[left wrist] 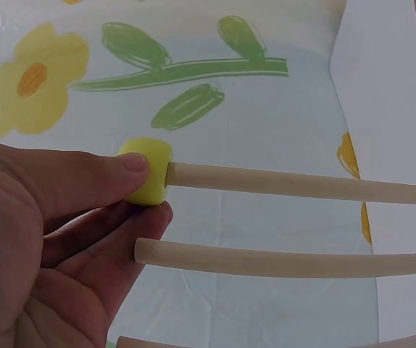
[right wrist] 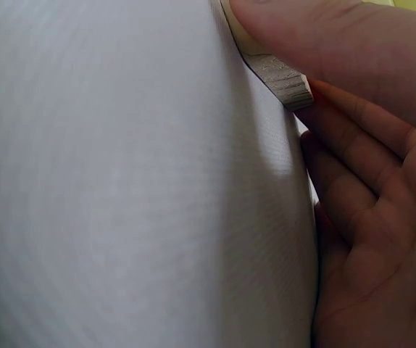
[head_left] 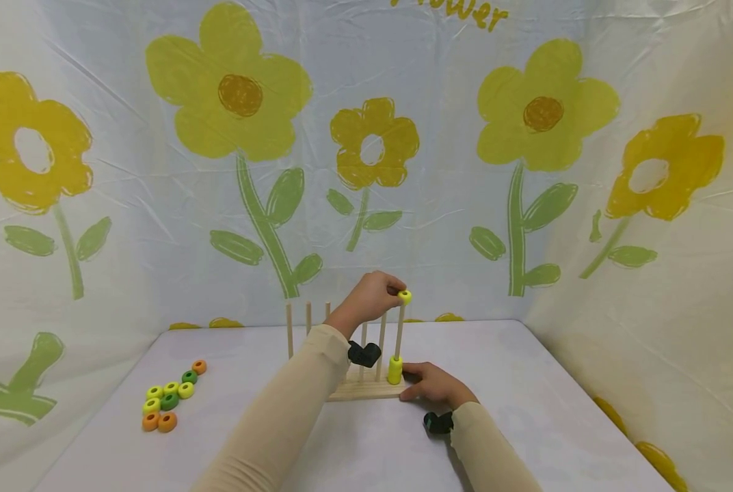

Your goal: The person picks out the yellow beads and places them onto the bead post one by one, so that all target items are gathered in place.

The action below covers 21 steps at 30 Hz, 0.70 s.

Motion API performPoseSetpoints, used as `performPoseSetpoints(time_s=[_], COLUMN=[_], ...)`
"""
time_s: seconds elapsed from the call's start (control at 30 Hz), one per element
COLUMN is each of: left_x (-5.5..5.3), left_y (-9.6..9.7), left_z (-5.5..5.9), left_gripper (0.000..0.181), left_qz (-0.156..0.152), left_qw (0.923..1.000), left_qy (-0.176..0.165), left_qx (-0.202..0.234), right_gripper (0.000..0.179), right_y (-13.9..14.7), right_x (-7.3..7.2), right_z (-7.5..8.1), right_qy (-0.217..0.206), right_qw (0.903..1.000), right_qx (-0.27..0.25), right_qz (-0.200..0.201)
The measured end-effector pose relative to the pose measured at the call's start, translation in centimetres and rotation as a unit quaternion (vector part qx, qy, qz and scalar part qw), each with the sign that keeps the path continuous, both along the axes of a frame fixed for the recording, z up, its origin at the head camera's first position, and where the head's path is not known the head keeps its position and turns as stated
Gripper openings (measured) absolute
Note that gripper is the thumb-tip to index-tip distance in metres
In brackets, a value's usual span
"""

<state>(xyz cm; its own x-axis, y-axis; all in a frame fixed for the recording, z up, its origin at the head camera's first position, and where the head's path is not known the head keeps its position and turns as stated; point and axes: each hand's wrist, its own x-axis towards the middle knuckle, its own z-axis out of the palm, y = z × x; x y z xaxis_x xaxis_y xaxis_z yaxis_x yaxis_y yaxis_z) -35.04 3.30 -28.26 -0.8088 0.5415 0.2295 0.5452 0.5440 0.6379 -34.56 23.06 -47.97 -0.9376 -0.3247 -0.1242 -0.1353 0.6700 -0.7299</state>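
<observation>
Yellow rounded bead (left wrist: pixel 156 175) at the tip of a slender wooden peg (left wrist: pixel 266 181).
On my feed, the left hand (head_left: pixel 374 295) pinches the bead; the right hand (head_left: pixel 435 385) grips the flat wooden base (head_left: pixel 366 391).

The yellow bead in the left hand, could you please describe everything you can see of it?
The bead is bright yellow, rounded and smooth-looking, its dark hole showing in the head view. The left hand pinches it at the tip of the rightmost peg, above stacked yellow beads. Whether the peg is inside the hole is unclear.
</observation>
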Motion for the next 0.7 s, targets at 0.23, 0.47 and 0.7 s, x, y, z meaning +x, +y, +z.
performPoseSetpoints(time_s=[0.23,0.47,0.7], left_x=[0.07,0.01,0.31], left_y=[-0.01,-0.10,-0.65], left_z=[-0.06,-0.23,-0.30], left_gripper=[0.033,0.032,0.034], left_qz=[0.001,-0.002,-0.004], left_qw=[0.9998,0.9997,0.9990], left_qy=[0.010,0.019,0.045], left_qx=[-0.016,-0.015,-0.001], right_gripper=[0.072,0.071,0.072], right_y=[-0.02,-0.08,-0.06], right_x=[0.15,0.24,0.22], right_z=[0.10,0.26,0.19], right_qy=[-0.006,-0.006,0.000], right_qw=[1.0000,0.9999,0.9999], right_qx=[-0.002,0.004,0.008], right_qz=[-0.006,-0.012,-0.015])
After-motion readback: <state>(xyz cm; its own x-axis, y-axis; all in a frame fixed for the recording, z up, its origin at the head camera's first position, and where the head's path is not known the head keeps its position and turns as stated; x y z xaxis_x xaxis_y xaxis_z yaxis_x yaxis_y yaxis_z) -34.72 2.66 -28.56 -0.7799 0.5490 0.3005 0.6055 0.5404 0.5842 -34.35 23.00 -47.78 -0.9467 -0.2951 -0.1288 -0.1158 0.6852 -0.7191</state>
